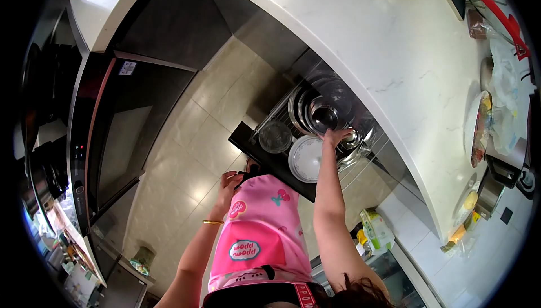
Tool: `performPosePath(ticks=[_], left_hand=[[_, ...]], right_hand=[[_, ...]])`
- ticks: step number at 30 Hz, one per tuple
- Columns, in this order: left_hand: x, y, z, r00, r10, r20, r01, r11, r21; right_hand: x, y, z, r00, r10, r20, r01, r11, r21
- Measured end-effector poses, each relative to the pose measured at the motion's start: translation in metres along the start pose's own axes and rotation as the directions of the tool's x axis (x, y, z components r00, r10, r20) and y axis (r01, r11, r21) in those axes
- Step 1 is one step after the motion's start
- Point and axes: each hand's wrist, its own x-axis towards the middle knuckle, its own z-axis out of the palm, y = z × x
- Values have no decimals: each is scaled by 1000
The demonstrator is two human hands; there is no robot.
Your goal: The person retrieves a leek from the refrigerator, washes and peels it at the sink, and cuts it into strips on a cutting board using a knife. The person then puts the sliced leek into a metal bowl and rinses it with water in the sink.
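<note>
Bowl (324, 118) just beyond right grip (336, 136)

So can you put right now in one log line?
right hand: at metal bowl | left hand: beside pink apron | drawer: open | inside: glass bowl, white plate

This was a kitchen, shown by plates (307, 160) and metal bowls (323, 118) in a drawer (245, 138) around the right fingers (329, 134), a marbled table (389, 43) beyond them and an oven-like appliance (115, 144) well leftward.
</note>
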Motion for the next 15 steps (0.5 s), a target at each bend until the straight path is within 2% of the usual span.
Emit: performPosePath(ticks=[1, 2, 3, 4, 6, 7, 11, 13, 15], left_hand=[[1, -2, -2, 1000, 12, -5, -12, 1000, -8], [2, -3, -5, 1000, 24, -10, -24, 1000, -16], [3, -3, -6, 1000, 24, -11, -24, 1000, -17], [3, -4, -8, 999, 20, -27, -20, 1000, -14], [2, -6, -10, 999, 16, -45, -16, 1000, -12], [2, -7, -12, 999, 17, -49, -18, 1000, -19], [-3, -3, -10, 997, 24, -76, -25, 999, -20], [-2, -5, -12, 997, 21, -80, -23, 999, -32], [-2, -6, -14, 996, 18, -85, -22, 999, -44]], right_hand=[[24, 30, -1, 973, -206, -105, 173, 950, -259], [37, 48, -3, 895, -420, -149, 294, 807, -512], [5, 21, -6, 869, -460, -180, 273, 751, -601], [-5, 10, -9, 869, -460, -180, 273, 751, -601], [-15, 1, -10, 846, -495, -199, 360, 806, -470], [-18, 3, -6, 728, -634, -260, 450, 728, -517], [-31, -11, 0, 770, -576, -275, 407, 775, -483], [-29, -8, 2, 706, -659, -260, 467, 708, -530], [-28, -6, 3, 707, -668, -233, 468, 688, -554]])
